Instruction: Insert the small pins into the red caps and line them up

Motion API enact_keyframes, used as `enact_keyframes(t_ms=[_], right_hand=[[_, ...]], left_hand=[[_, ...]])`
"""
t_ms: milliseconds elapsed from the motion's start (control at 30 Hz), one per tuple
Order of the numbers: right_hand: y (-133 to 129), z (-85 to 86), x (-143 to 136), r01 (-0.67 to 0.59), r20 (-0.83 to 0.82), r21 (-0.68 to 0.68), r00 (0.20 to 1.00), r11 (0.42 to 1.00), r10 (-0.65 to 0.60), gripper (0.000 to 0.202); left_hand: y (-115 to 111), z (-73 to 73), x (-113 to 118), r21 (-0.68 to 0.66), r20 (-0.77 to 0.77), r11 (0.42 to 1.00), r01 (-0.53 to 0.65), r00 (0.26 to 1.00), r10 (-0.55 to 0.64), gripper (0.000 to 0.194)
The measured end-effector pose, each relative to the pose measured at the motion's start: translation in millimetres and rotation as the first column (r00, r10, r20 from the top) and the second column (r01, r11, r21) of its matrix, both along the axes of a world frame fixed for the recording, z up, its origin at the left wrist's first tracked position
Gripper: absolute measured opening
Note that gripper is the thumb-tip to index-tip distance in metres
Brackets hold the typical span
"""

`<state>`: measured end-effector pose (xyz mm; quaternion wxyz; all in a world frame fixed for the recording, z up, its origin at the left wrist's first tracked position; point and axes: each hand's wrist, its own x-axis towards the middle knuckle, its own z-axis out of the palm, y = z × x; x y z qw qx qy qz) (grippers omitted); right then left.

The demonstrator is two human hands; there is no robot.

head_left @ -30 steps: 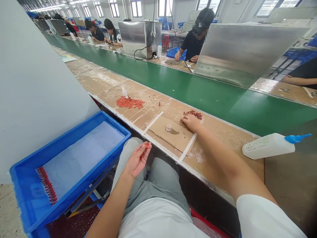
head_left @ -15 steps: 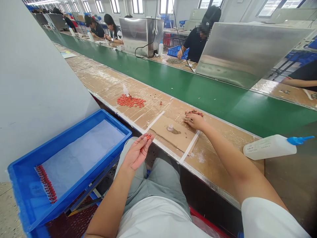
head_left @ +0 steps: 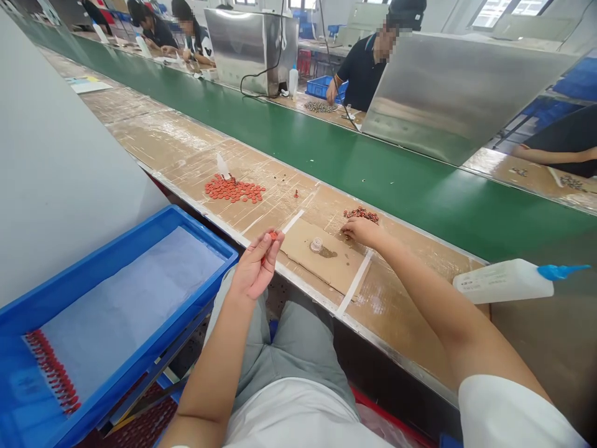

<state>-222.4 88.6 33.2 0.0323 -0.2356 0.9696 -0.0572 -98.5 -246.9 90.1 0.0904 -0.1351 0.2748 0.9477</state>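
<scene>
Green belt [head_left: 345, 165] runs from upper left to the right edge of the frame, alongside a bench [head_left: 438, 255]. At center, a worker's left hand [head_left: 254, 266] pinches a red disc [head_left: 273, 236] at its fingertips. Right of center, the right hand [head_left: 366, 231] bends its fingers beside a pile of parts [head_left: 361, 214]; whether they grip one cannot be told. A cup [head_left: 316, 244] stands on cardboard [head_left: 298, 246] between the hands. Loose discs [head_left: 233, 190] lie left of center, a tray [head_left: 144, 352] lower left.
</scene>
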Motion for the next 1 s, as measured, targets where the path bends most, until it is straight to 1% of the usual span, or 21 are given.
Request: enact_keyframes(t_ms=[67,133,200,267,333,367,400,467,500,533,567,667,700,800,867,933,1000], right_hand=[[-4,1.8,-2,0.01,-0.002,-0.007,1.0,1.0,-0.01,0.02],[-7,3.3,-2,0.037,-0.022,-0.039,0.999,0.999,-0.038,0.018],[-11,2.7,0,0.088,-0.051,-0.096,0.994,0.991,-0.093,0.019],[-15,-1.1,3,0.159,-0.076,-0.152,0.982,0.976,-0.172,0.021],[-19,-7.8,7,0.253,-0.061,-0.246,0.959,0.936,-0.275,0.025],[-22,-11.6,9,0.304,-0.017,-0.329,0.944,0.894,-0.328,0.026],[-25,-15.3,11,0.355,0.047,-0.428,0.927,0.831,-0.372,0.026],[-31,-21.2,14,0.442,0.197,-0.613,0.888,0.655,-0.415,0.027],[-34,-23.0,16,0.467,0.252,-0.673,0.874,0.573,-0.416,0.028],[-37,-24.0,17,0.475,0.276,-0.709,0.867,0.522,-0.414,0.031],[-39,-24.3,18,0.474,0.282,-0.733,0.865,0.489,-0.416,0.034],[-46,-22.7,23,0.442,0.275,-0.792,0.874,0.422,-0.401,0.044],[-50,-22.1,26,0.427,0.273,-0.817,0.878,0.387,-0.393,0.045],[-65,-21.7,40,0.387,0.273,-0.891,0.876,0.24,-0.397,0.045],[-78,-22.9,52,0.371,0.268,-0.913,0.86,0.171,-0.435,0.044],[-91,-25.1,62,0.358,0.255,-0.923,0.843,0.143,-0.473,0.043],[-100,-27.6,70,0.332,0.221,-0.933,0.836,0.142,-0.502,0.042]], left_hand=[[5,1.5,-8,0.031,-0.015,1.0,-0.003,1.0,0.004,0.015],[9,-1.6,-14,0.061,-0.025,0.998,0.016,1.0,-0.015,0.014],[11,-9.3,-17,0.078,-0.02,0.996,0.04,0.999,-0.038,0.014],[12,-20.3,-17,0.086,-0.005,0.995,0.049,0.999,-0.049,0.014],[12,-32.5,-16,0.094,0.018,0.994,0.048,0.999,-0.05,0.015],[11,-38.4,-16,0.099,0.028,0.994,0.048,0.998,-0.051,0.015],[11,-43.9,-16,0.104,0.035,0.993,0.051,0.998,-0.054,0.015],[9,-53.0,-17,0.106,0.043,0.993,0.06,0.997,-0.065,0.015],[9,-56.5,-18,0.103,0.041,0.993,0.065,0.997,-0.07,0.015],[8,-59.4,-19,0.097,0.037,0.993,0.068,0.997,-0.072,0.015],[8,-61.7,-20,0.09,0.035,0.993,0.07,0.997,-0.073,0.015],[7,-66.8,-23,0.068,0.028,0.995,0.069,0.997,-0.071,0.014],[7,-68.3,-23,0.064,0.026,0.995,0.073,0.997,-0.075,0.015],[8,-72.3,-23,0.065,0.008,0.992,0.105,0.994,-0.106,0.016],[12,-74.6,-23,0.063,-0.001,0.989,0.134,0.991,-0.134,0.018],[16,-76.2,-24,0.051,-0.003,0.986,0.161,0.987,-0.161,0.019],[22,-77.2,-26,0.038,-0.011,0.98,0.193,0.981,-0.193,0.02]])
